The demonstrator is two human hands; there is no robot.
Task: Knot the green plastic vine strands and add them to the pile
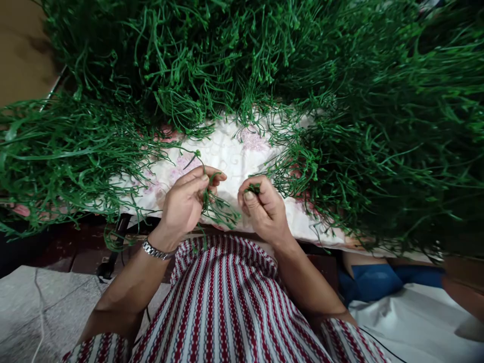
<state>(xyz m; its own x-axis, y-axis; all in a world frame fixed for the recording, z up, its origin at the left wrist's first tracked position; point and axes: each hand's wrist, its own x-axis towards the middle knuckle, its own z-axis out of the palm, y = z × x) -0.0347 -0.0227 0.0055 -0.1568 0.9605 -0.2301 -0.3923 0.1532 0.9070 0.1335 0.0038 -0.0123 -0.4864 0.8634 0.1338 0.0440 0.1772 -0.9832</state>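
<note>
My left hand (pixel 189 196) is closed round a few thin green stems (pixel 219 209), their tips hanging down past the fingers towards my lap. A metal watch band (pixel 157 250) circles that wrist. My right hand (pixel 264 206) is curled with the thumb pressed against the fingers, and a small tuft of green buds (pixel 252 188) pokes out between them. A narrow gap separates the two hands, both held over the near edge of a white flowered cloth (pixel 227 146).
Large heaps of green budded stems lie at the back (pixel 212 55), the left (pixel 68 156) and the right (pixel 378 166) of the cloth-covered table. Another person in blue shorts (pixel 378 282) sits at the right. A white cable (pixel 41 312) runs across the floor at lower left.
</note>
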